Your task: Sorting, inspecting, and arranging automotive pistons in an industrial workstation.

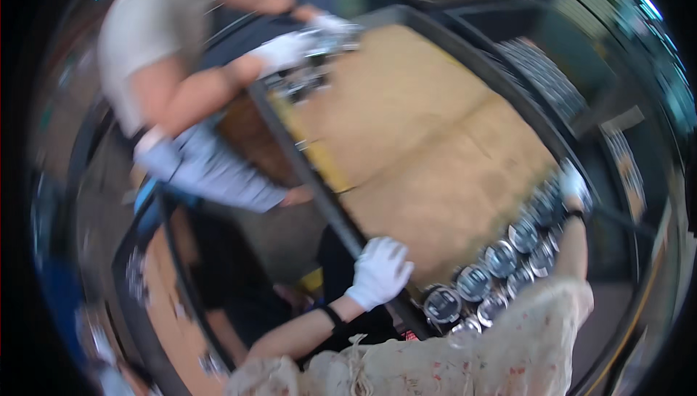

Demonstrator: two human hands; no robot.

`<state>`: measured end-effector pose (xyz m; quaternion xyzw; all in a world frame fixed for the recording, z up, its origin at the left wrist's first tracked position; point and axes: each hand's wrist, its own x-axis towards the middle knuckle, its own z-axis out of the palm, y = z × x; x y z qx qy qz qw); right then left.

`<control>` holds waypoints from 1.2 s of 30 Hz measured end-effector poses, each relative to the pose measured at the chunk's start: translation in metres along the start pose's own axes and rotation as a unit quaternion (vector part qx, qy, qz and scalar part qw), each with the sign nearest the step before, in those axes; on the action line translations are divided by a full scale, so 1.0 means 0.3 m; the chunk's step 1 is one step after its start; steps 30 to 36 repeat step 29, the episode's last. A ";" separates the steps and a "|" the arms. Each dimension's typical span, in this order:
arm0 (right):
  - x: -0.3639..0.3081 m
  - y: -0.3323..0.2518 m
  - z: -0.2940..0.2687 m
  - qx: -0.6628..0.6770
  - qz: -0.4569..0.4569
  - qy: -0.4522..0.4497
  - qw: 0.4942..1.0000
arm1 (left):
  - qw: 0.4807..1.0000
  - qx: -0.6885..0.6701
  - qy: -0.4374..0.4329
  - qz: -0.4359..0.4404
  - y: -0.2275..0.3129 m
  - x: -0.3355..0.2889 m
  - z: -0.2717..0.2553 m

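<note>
Round silvery cans (501,258) lie in blurred rows on the brown tabletop (406,127). Left hand (379,271), fingers curled, grips the dark frame (305,167); right hand (573,185) touches the cans, grip indiscernible.

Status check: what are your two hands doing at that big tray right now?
Left hand gloved, gripping the dark tray frame. Right hand gloved, on the row of round metal tins. Co-worker's gloved hand at far corner.
</note>
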<state>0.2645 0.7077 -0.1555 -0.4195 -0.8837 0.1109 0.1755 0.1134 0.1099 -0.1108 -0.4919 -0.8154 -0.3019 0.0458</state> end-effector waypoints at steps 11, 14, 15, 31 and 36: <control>-0.460 -0.770 -0.577 0.021 -0.137 0.063 0.988 | 0.990 -0.064 0.123 0.022 0.008 -0.138 0.101; -0.759 -1.096 -0.684 0.160 -0.158 -0.016 0.974 | 0.973 -0.135 0.190 -0.004 0.002 -0.170 0.027; -0.852 -1.192 -0.698 0.203 -0.151 -0.061 0.965 | 0.972 -0.156 0.169 -0.055 -0.009 -0.213 -0.030; -1.596 -2.055 -0.119 0.510 -0.057 -0.667 0.541 | 0.541 -0.510 0.548 -0.383 0.269 -1.520 -1.346; -1.596 -2.055 -0.119 0.510 -0.057 -0.667 0.541 | 0.541 -0.510 0.548 -0.383 0.269 -1.520 -1.346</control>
